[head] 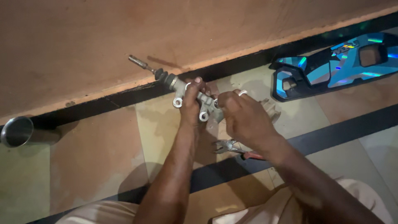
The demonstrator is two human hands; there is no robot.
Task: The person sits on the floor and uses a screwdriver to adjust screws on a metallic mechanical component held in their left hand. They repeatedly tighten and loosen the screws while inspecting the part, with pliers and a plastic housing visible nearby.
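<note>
Tiled floor fills the scene – tan and reddish squares [95, 157] crossed by black bands – and a dusty terracotta wall [124, 37] rises along the far side, with a black strip at its foot.

Both hands meet near the middle of the view, just above the floor by the wall. The left hand [191, 103] is wrapped around a grey metal cylinder [195, 99] – a cast part with two round mounting ears hanging below it, a black rubber boot [161, 75] at its far-left end, and a thin metal rod [140, 63] sticking out beyond that, pointing up and left toward the wall. The fingers are curled over the top of the body, thumb side toward the viewer, so the grip is closed on the part. The right hand [242, 116] is bunched at the part's right end, fingers folded in tight; whether it pinches something small there cannot be told.

Pliers with red handles [236, 149] lie on the floor just near of the hands, partly under the right wrist. A glossy blue and black plastic panel [331, 64] lies far right on the tiles. A round steel cup [16, 131] sits at the far left edge by the wall. Light trousers [91, 213] show at the near edge.
</note>
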